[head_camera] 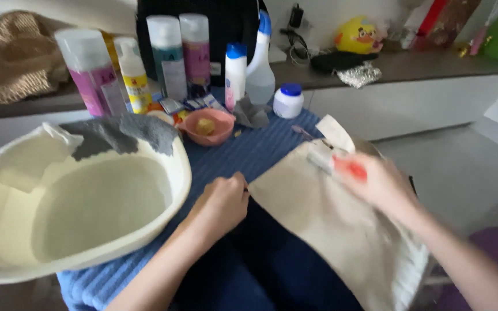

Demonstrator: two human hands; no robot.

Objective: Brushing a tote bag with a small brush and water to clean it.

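— What stands at the back of the blue towel (243,155)?
— Tall bottles (171,55), a spray bottle (259,66), a small white jar (288,101) with a blue lid.
— And nearer?
— A cream basin (177,190) with a grey cloth (119,132) over its rim, just beside a pink bowl (208,128). A yellow toy (355,34) sits on the shelf.

From my remote feed, two bare forearms enter from the bottom edge, no sleeves, watch, bracelets or rings that I can make out. The left hand (221,203) shows a rounded back and knuckles, fingers curled under. The right hand (376,181) is smeared by motion blur, its outline soft; I cannot tell the nails on either hand
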